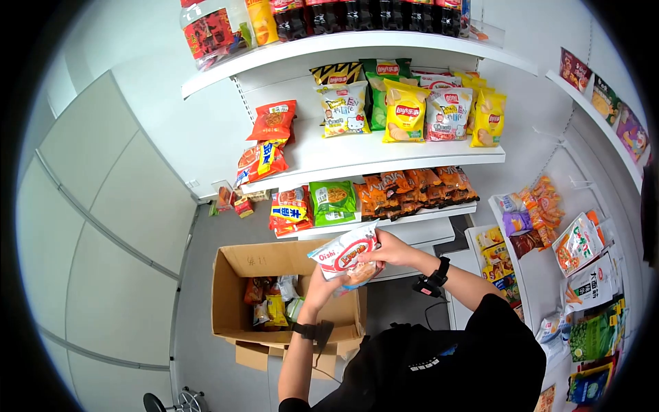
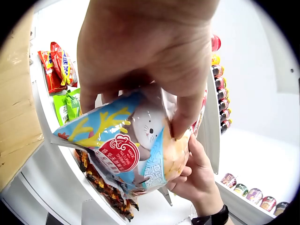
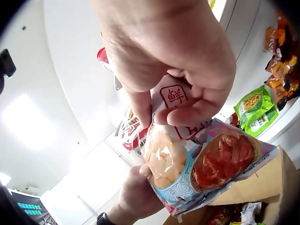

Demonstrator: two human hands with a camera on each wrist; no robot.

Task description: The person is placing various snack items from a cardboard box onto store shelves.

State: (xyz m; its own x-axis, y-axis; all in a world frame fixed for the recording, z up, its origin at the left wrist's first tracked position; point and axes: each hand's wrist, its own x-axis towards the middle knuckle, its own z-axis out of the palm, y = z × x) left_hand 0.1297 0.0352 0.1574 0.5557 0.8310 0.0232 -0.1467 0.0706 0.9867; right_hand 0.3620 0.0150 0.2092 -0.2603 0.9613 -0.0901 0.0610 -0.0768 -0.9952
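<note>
Both hands hold an Oishi snack bag (image 1: 343,257) above an open cardboard box (image 1: 233,302). My left hand (image 1: 328,276) grips the bag's lower end from beneath, and my right hand (image 1: 374,253) pinches its upper right edge. In the left wrist view my left hand (image 2: 136,93) curls over the bag (image 2: 122,150), which shows a blue print with a white seal, while the right hand (image 2: 197,173) supports it from below. In the right wrist view my right hand (image 3: 164,112) pinches the bag (image 3: 206,164) between thumb and fingers, and the left hand (image 3: 136,192) holds its far end.
The box holds several small snack packs (image 1: 274,302). White shelves (image 1: 412,154) ahead carry chip bags, a green pack (image 1: 333,202) and orange packs (image 1: 412,189); bottles (image 1: 357,14) stand on top. More snacks hang on the right wall rack (image 1: 583,261). A grey wall (image 1: 103,226) stands left.
</note>
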